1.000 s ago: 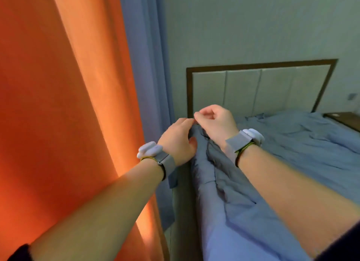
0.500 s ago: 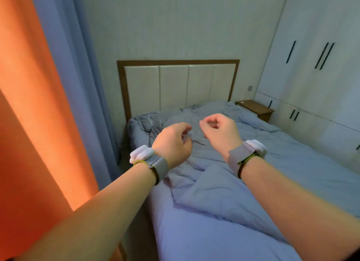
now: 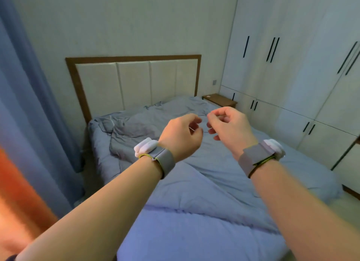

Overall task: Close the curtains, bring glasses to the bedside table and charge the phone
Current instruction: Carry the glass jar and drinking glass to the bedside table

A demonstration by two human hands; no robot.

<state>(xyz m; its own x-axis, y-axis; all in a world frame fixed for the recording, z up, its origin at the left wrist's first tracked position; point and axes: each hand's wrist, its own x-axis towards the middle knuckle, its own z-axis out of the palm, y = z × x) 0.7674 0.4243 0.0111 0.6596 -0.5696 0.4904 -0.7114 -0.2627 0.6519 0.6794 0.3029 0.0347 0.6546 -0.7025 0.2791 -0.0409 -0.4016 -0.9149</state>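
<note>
Curtains [image 3: 29, 124] at left, both hands (left [image 3: 181, 136], right [image 3: 229, 128]) loosely curled, empty, above bed [image 3: 204, 192].

The head camera (sole view) looks forward and down across the bed [image 3: 204, 192] toward the headboard [image 3: 134, 81].

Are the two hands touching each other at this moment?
Apart. The head view shows a strip of grey bedding between the left hand and right hand; their curled fingertips come close but do not meet.

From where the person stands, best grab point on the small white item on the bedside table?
Too small to tell its shape. It lies flat near the back left corner of the bedside table, so pinch its long edges from above, hedged. Both hands are over the bed.
</note>
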